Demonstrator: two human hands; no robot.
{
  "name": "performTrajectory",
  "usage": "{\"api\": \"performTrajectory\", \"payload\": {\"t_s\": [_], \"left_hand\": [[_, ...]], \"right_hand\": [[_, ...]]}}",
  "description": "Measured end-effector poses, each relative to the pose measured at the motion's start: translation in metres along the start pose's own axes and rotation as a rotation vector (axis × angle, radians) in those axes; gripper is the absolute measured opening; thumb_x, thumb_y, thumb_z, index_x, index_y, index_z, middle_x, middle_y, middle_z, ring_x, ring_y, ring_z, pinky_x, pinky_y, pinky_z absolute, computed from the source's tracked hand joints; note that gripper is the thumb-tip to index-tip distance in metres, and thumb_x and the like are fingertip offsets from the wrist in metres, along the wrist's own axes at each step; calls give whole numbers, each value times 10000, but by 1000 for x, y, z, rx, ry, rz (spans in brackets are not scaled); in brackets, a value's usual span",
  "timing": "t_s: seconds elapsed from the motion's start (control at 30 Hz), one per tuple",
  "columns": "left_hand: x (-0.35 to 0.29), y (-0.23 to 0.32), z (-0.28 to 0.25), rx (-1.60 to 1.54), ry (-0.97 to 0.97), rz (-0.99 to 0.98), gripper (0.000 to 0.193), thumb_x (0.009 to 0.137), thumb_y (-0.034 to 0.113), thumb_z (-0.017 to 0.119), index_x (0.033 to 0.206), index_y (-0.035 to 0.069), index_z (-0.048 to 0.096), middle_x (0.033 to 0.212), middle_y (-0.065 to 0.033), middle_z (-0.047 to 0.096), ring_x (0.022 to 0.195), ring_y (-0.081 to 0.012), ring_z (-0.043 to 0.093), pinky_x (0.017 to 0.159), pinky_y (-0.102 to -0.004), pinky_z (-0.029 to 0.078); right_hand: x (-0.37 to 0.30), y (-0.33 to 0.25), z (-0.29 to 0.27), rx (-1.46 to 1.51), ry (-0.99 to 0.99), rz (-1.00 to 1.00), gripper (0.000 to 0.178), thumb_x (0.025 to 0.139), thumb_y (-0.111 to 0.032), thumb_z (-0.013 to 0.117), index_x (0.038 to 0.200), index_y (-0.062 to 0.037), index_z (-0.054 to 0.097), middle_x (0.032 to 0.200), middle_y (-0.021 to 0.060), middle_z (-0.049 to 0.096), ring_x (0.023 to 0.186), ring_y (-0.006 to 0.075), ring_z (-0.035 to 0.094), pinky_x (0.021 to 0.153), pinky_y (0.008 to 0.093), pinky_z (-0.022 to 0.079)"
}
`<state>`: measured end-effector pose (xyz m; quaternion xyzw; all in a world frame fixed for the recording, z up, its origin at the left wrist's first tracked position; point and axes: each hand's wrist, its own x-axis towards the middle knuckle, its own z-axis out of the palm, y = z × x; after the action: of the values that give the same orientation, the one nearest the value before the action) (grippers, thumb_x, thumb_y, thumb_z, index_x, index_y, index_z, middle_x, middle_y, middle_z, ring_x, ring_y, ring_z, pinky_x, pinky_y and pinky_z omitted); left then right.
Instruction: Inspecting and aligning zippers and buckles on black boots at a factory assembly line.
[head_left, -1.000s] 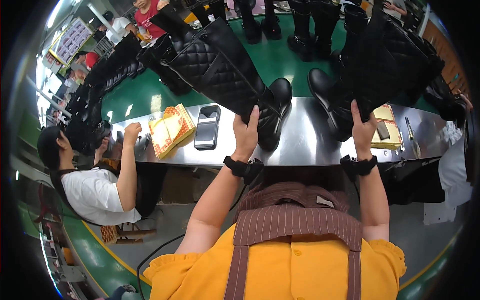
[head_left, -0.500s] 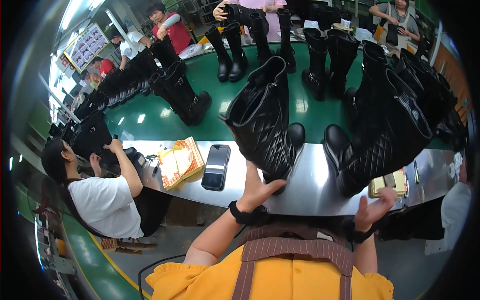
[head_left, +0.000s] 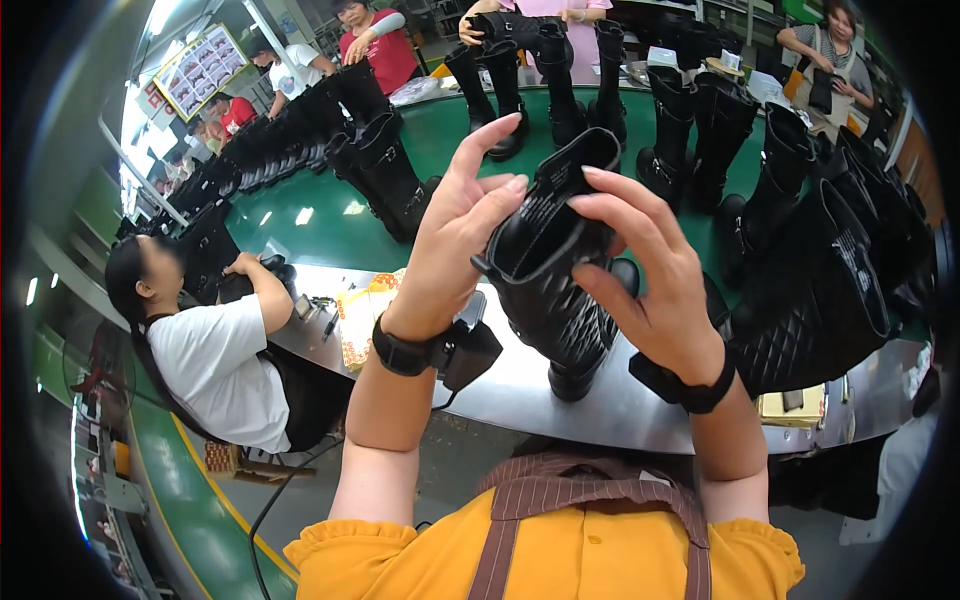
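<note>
A black quilted boot (head_left: 545,305) stands upright in front of me, its shaft opening tilted toward me and pale print visible on the lining. My left hand (head_left: 450,235) is at the left side of the rim, thumb and a curled finger at the edge, index finger stretched upward. On the right side, my right hand (head_left: 655,275) curves around the rim, fingers at the opening and thumb against the outer shaft. A second black quilted boot (head_left: 800,325) stands to the right, beyond my right wrist.
More black boots stand on the green table (head_left: 300,215), with a long row at the far left. Patterned paper (head_left: 355,330) lies left of my arm; a yellow pad (head_left: 795,405) lies by the right boot. A co-worker in white (head_left: 215,350) sits at the left; others are beyond.
Both hands have risen from beside the boot's lower part and the metal edge to the rim of its shaft. The view has shifted, so the scene sits somewhat further right.
</note>
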<state>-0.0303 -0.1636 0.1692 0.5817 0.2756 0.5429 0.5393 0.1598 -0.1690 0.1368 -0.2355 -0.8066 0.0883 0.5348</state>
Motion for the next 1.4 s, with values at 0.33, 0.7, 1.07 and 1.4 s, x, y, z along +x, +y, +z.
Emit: {"api": "performTrajectory", "payload": {"t_s": [0.33, 0.7, 1.07, 1.4], "left_hand": [[-6, -19, 0, -162, -2, 105, 569, 956, 41, 464, 1466, 62, 213, 941, -81, 643, 798, -60, 611, 708, -191, 487], [-10, -10, 4, 21, 155, 156, 455, 946, 99, 466, 1378, -15, 379, 711, 55, 462, 633, 3, 449, 589, -142, 364], [-45, -27, 19, 112, 438, 429, 662, 940, 356, 499, 1384, -86, 286, 752, 17, 458, 709, -45, 478, 757, -178, 428], [-90, -87, -25, 51, 654, 305, 493, 980, 273, 386, 1372, -25, 361, 1370, -169, 446, 1259, -280, 450, 1090, -398, 307]], "right_hand": [[-21, 4, -5, 26, 94, -44, 463, 709, -93, 786, 1140, -67, 618, 1262, 151, 560, 1056, 310, 610, 859, 357, 515], [-40, -73, -103, -320, 34, -128, 212, 823, -179, 668, 970, -35, 621, 1006, 143, 593, 870, 248, 579, 767, 311, 465], [-20, 19, -240, -403, -113, 860, 411, 958, -410, 527, 963, -30, 685, 734, -42, 588, 668, 28, 523, 584, 192, 397], [-35, 40, -228, 168, 74, 954, 253, 965, -231, 566, 955, -5, 679, 788, -59, 651, 627, -34, 538, 561, 127, 414]]}}
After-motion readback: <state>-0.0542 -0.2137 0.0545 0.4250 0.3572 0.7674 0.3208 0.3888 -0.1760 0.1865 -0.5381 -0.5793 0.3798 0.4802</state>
